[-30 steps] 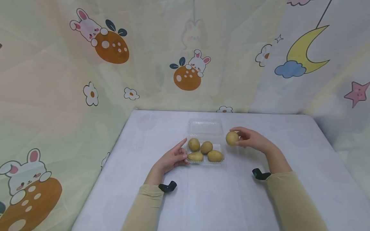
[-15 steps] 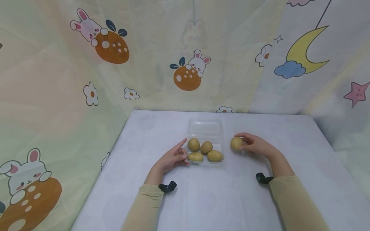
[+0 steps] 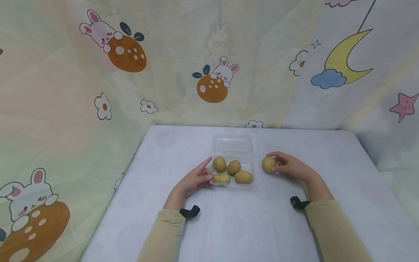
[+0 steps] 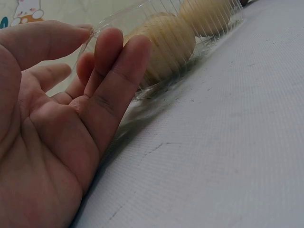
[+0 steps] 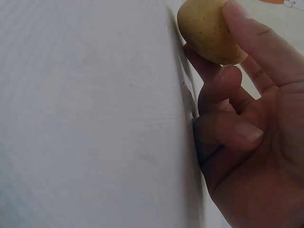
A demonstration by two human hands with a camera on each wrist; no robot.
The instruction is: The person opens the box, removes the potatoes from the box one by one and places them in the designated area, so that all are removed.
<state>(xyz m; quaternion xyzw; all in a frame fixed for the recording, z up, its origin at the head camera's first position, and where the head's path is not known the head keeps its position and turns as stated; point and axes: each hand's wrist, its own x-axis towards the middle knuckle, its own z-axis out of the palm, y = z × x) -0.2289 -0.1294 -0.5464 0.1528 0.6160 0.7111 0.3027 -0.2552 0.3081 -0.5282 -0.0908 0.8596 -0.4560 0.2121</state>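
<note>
Right hand (image 3: 290,166): your grip grasps a potato (image 3: 268,165) between thumb and fingers, beside the clear container (image 3: 247,163). Left hand (image 3: 194,179): your grip pinches its near-left edge. Four other potatoes (image 3: 243,177) lie inside.

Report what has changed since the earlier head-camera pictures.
The right hand and the round yellow-brown potato it pinches have moved slightly rightward and toward the person, away from the open clear plastic box. No new hold or release shows. The left hand at the box's left side, the box, and the four yellow-brown potatoes inside stayed as they were.
</note>
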